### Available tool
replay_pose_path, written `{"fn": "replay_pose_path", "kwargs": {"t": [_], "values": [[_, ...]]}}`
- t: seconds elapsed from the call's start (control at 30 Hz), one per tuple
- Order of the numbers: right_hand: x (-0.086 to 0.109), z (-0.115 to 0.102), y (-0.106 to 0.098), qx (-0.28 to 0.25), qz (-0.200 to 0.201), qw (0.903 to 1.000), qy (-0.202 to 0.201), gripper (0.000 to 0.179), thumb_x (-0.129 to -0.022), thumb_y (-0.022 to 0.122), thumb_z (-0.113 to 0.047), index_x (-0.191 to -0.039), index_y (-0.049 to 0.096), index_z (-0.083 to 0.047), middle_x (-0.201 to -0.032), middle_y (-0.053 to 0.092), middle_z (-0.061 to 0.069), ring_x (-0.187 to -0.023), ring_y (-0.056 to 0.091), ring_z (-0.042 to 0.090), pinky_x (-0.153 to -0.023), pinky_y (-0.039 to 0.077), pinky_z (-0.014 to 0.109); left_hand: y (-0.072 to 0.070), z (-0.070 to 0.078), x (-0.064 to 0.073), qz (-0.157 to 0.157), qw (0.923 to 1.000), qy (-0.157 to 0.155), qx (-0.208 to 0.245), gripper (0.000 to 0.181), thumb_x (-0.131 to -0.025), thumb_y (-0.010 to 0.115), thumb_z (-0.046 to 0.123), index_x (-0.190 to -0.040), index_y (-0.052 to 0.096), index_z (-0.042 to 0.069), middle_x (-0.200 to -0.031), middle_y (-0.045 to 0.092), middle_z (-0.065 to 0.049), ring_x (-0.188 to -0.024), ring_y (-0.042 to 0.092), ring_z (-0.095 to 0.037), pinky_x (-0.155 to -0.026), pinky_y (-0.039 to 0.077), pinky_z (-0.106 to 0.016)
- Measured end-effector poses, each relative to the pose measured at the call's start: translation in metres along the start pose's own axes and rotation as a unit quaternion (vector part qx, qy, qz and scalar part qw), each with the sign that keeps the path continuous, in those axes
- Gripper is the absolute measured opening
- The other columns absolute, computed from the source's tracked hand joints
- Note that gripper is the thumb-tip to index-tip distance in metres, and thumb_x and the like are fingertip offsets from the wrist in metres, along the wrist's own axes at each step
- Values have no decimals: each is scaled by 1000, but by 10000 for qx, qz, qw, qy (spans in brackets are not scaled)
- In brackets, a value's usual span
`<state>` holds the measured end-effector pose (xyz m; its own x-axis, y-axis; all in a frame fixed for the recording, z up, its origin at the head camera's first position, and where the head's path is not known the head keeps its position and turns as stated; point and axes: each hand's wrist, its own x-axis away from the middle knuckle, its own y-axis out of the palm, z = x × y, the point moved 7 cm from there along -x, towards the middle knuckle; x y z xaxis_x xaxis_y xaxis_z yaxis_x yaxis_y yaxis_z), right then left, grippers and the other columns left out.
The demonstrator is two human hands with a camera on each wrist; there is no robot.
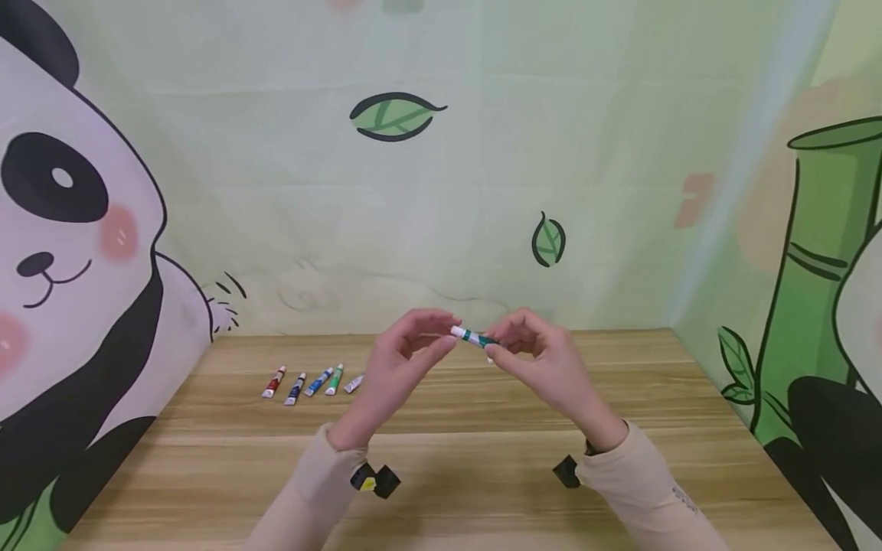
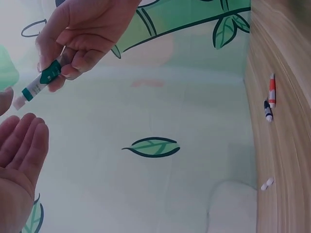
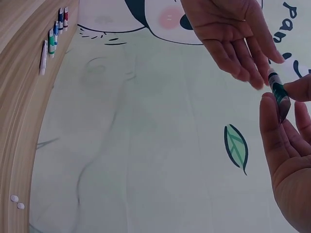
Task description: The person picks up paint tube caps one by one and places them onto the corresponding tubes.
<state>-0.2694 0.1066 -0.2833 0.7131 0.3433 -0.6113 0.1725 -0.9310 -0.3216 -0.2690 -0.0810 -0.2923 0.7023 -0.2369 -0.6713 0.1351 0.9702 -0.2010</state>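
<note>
My right hand (image 1: 547, 356) pinches a green-and-white paint tube (image 1: 475, 337) between thumb and fingers, raised above the table. Its white cap end (image 2: 19, 103) points toward my left hand (image 1: 406, 360). In the left wrist view, the left thumb and its fairly straight fingers (image 2: 34, 133) stand on either side of the cap, with a gap showing around it. From the right wrist view, the left fingertips hover right by the cap, while the right thumb lies against the tube's green body (image 3: 278, 90).
Several paint tubes lie on the wooden table (image 1: 441, 467) at the left, among them a red one (image 1: 273, 382), a dark blue one (image 1: 295, 389) and a green one (image 1: 334, 379). Two small white pieces (image 3: 17, 202) rest on the tabletop. A panda-printed backdrop (image 1: 441, 191) stands behind.
</note>
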Motion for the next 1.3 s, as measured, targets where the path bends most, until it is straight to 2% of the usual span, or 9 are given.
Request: {"fn": "replay_pose_path", "kwargs": {"t": [0.1, 0.27, 0.37, 0.5, 0.6, 0.77, 1.03, 1.17, 1.3], "values": [[0, -1, 0, 17, -17, 10000, -62, 16, -89, 74, 1, -96, 63, -8, -97, 73, 5, -79, 67, 20, -71, 56, 30, -2, -1, -1, -22, 9995, -139, -270, 19, -96, 69, 10, -115, 69, 9, -109, 71, -2, -100, 66, -19, -89, 55, -37], [0, -3, 2, 150, -72, 9995, -251, 15, -89, 73, 1, -98, 64, -7, -96, 73, 6, -78, 66, 18, -71, 56, 30, -2, 2, 0, -209, 9981, -25, -571, 12, -97, 68, 11, -108, 72, 10, -102, 71, 1, -92, 66, -18, -83, 55, -34], [1, -4, 1, 237, -43, 9992, -323, 16, -89, 73, 2, -100, 65, -6, -93, 74, 7, -77, 66, 17, -70, 56, 30, -1, 4, 1, -368, 9972, -44, -648, 18, -98, 67, 13, -115, 71, 11, -105, 70, 2, -95, 65, -18, -85, 55, -35], [-1, -5, 5, 278, -117, 9988, -379, 20, -89, 74, 1, -108, 66, -4, -96, 74, 7, -79, 67, 17, -73, 57, 28, -7, 6, 4, -286, 9957, -357, -811, 30, -97, 69, 16, -127, 65, 14, -107, 68, 2, -97, 64, -16, -86, 56, -38], [-2, -6, 7, 281, -158, 9983, -486, 23, -89, 73, 2, -111, 66, -2, -100, 74, 8, -81, 68, 17, -75, 58, 30, -9, 7, 2, -214, 9929, -488, -1062, 25, -99, 67, 20, -123, 65, 13, -105, 68, 2, -93, 64, -16, -83, 56, -37], [0, -8, 1, 450, -82, 9970, -626, 25, -87, 74, 5, -110, 67, -1, -99, 74, 8, -80, 67, 16, -74, 58, 29, 0, 6, -3, -412, 9890, -371, -1368, 19, -102, 61, 26, -109, 69, 10, -99, 70, 1, -86, 66, -18, -77, 57, -34], [1, -10, 0, 541, -113, 9957, -748, 26, -87, 74, 4, -111, 66, -1, -99, 74, 8, -79, 67, 16, -73, 58, 29, 3, 12, -3, -618, 9879, -304, -1389, 21, -101, 64, 23, -117, 66, 11, -101, 68, 1, -91, 64, -12, -82, 57, -34], [1, -11, 0, 551, -181, 9948, -832, 25, -88, 74, 4, -110, 67, -3, -96, 74, 6, -78, 67, 16, -72, 58, 29, 3, 13, -2, -690, 9838, -419, -1599, 18, -101, 64, 26, -111, 68, 11, -95, 67, 4, -84, 62, -12, -79, 56, -33], [2, -11, 3, 578, -246, 9930, -996, 24, -87, 74, 5, -110, 68, -3, -95, 74, 6, -76, 66, 15, -71, 58, 29, 6, 15, 0, -866, 9799, -375, -1758, 15, -102, 61, 22, -103, 70, 10, -94, 68, 4, -81, 60, -12, -79, 56, -33]]}}
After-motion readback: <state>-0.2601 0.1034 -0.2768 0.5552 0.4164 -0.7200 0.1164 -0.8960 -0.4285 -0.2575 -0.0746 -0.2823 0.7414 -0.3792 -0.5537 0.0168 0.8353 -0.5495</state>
